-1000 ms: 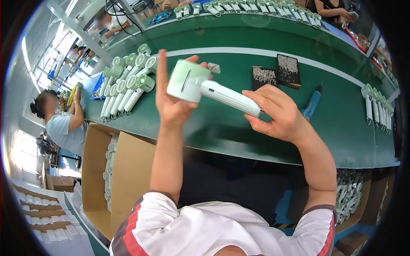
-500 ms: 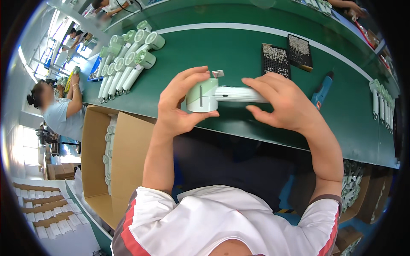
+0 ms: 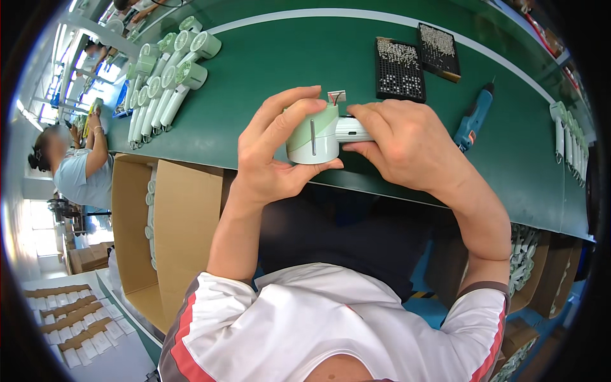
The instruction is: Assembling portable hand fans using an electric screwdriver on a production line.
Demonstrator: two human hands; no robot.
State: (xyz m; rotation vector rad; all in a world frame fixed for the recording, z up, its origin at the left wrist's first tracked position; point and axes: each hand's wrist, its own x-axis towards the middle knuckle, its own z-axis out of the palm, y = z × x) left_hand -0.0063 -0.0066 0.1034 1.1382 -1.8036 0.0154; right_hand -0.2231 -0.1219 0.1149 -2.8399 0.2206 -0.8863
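A handheld fan with a pale green and white round head is held sideways above the table's front edge. My left hand grips the head, fingers over its top and thumb along the underside. Wrapped round the white handle, close to where it meets the head, my right hand covers most of it. From the top of the head stick out thin red and dark wires with a small pale plate.
Several similar fans lie at the back left; more handles lie far right. Two black trays of small metal parts and a blue electric screwdriver lie beyond my right hand. An open cardboard box stands left, near a co-worker.
My right hand has slid left along the handle and closed round it near the head. The fan has moved slightly right and up, and the view has shifted a little.
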